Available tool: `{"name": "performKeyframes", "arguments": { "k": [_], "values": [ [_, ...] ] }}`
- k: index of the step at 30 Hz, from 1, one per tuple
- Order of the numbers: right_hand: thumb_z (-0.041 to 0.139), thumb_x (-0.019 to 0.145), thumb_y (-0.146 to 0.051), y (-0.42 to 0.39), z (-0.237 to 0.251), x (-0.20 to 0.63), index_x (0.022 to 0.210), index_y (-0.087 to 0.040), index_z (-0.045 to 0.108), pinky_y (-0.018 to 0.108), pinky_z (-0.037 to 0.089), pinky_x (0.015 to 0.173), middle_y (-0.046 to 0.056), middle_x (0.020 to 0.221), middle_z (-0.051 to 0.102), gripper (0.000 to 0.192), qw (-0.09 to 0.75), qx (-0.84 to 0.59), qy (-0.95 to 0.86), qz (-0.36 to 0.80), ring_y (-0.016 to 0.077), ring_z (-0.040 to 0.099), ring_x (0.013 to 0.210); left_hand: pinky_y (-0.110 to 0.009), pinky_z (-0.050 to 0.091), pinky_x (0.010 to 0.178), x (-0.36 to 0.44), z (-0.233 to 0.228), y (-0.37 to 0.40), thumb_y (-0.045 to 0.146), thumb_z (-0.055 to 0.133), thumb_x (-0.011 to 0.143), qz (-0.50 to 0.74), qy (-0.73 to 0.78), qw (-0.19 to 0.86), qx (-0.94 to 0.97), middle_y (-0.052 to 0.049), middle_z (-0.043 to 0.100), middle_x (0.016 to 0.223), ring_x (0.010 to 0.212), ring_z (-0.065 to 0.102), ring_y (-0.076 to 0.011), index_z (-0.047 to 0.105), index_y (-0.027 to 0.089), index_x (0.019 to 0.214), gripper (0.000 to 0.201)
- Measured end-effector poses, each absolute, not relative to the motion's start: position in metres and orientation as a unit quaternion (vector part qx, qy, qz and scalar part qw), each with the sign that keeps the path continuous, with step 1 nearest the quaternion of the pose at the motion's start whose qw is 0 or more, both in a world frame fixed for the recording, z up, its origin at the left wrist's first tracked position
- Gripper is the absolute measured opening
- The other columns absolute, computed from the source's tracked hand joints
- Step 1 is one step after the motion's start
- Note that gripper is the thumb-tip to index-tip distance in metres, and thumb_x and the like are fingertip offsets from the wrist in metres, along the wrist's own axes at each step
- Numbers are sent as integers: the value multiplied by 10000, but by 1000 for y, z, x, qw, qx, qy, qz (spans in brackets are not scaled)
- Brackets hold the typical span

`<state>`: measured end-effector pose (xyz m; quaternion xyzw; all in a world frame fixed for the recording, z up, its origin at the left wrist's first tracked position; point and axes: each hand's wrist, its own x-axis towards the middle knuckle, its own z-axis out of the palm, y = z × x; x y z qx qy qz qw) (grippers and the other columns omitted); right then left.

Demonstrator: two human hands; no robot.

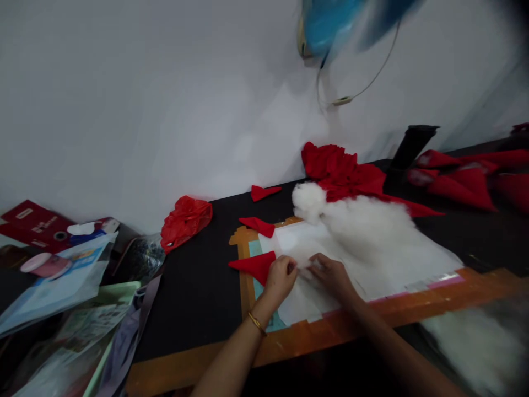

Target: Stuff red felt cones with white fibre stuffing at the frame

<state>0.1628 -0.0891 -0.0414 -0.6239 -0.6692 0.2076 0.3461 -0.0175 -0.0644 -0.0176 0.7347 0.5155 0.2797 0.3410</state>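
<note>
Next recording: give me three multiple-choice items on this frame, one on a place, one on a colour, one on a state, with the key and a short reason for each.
1. Where does the white stuffing pile lie?
A. on the white sheet, beyond the hands
B. among the packets at the left
C. on the wall

2. What colour is the cone held in the left hand?
A. blue
B. red
C. white

3. How does the right hand stand?
A. raised clear of the table
B. gripping the black post
C. low on the white sheet, fingers at a tuft of stuffing

Key:
1 A, the fluff sits on the sheet just behind both hands.
2 B, the cone's pointed tip sticks out red to the left of the fist.
3 C, the hand rests on the sheet beside the left hand, fingers bent onto white fluff.
</note>
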Motion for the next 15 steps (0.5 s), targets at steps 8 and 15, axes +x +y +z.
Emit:
{"name": "performKeyframes", "arguments": {
  "k": [8, 15],
  "values": [
    [663, 779, -256, -90, -30, 175, 1244, -207, 542, 483, 428, 1015, 148, 1393, 503, 483, 338, -552, -750, 136, 310, 492, 1240, -323, 433, 821, -32, -8, -78, 141, 607, 797, 248, 498, 286, 780, -38, 619, 919, 902, 557, -201, 624, 194, 960, 173],
    [702, 704, -143, -78, -8, 168, 1535, -293, 75, 523, 344, 1093, 122, 1625, -45, 1052, 232, -454, -842, 178, 351, 182, 1453, -356, 452, 854, -52, -5, -105, 184, 543, 855, 221, 539, 216, 784, -67, 586, 999, 966, 556, -228, 564, 209, 1029, 177]
  ]
}}
